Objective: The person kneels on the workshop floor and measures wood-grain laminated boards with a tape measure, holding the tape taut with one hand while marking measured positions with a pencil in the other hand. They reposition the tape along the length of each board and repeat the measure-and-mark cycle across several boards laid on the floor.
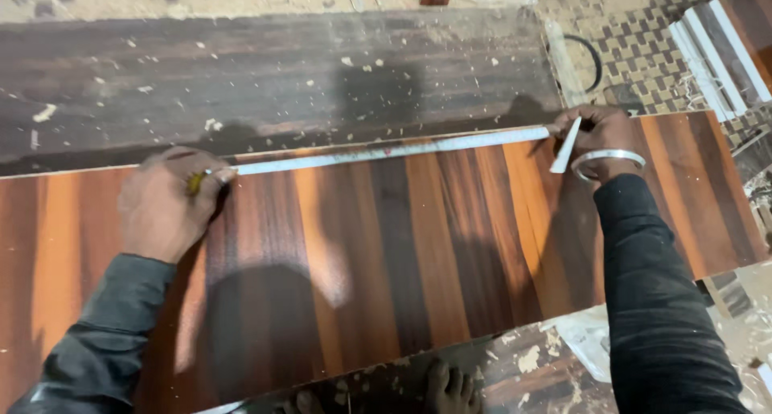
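A long laminated board (386, 253) with brown and orange wood stripes lies across the view. Along its far edge runs a stretched white measuring tape (386, 151). My left hand (165, 205) is closed on the yellow tape case (195, 183) at the left end and presses it on the board. My right hand (599, 140), with a metal bangle (609, 158) at the wrist, pins the tape's other end near the board's right part and grips a white pencil-like marker (565, 147).
A darker, dusty board (281, 76) strewn with wood chips lies behind. Stacked white-edged panels (724, 44) rest at the top right on a checkered mat. A black ring (591, 60) lies there too. My bare toes (450, 386) show under the near edge.
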A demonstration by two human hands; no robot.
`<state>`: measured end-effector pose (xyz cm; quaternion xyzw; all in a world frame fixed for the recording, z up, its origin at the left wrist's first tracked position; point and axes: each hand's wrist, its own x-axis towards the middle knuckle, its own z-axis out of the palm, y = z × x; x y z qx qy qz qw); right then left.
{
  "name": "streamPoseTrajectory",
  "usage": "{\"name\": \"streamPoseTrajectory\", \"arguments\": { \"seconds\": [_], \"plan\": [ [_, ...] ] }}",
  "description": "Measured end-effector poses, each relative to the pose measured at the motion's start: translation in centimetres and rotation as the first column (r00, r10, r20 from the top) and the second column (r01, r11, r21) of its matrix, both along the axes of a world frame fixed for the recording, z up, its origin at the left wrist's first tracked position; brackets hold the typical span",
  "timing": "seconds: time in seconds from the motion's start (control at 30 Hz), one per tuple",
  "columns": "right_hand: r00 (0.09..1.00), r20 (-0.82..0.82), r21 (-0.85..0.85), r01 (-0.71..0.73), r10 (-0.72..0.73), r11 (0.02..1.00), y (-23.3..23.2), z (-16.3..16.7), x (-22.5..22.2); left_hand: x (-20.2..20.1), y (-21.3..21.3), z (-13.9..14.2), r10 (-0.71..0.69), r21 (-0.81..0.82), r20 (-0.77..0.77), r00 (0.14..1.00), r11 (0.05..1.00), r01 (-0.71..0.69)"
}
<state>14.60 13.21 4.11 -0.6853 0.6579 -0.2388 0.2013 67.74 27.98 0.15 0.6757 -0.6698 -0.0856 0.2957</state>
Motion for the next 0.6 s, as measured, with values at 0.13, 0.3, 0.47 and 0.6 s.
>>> {"name": "streamPoseTrajectory", "arguments": {
  "seconds": [0.13,0.3,0.47,0.6],
  "plan": [
    [0.991,0.075,0.060,0.110,-0.115,0.992,-1.1,-0.8,-0.6,-0.6,0.3,-1.3,0.026,-0.113,0.088,0.996,0.993,-0.016],
    [0.853,0.521,0.184,-0.139,0.023,0.973,-1.7,-1.5,-2.8,-1.0,1.7,-2.3,0.036,-0.169,0.190,0.981,0.986,-0.004],
    [0.847,0.530,0.195,-0.161,0.035,0.968,-2.3,-1.7,-3.3,-1.6,1.2,-2.6,0.117,-0.278,0.320,0.940,0.960,-0.025],
    [0.820,0.572,0.244,-0.153,-0.014,0.958,-2.2,-1.4,-2.8,-1.3,0.9,-3.0,0.121,-0.235,0.272,0.955,0.970,-0.057]
  ]
}}
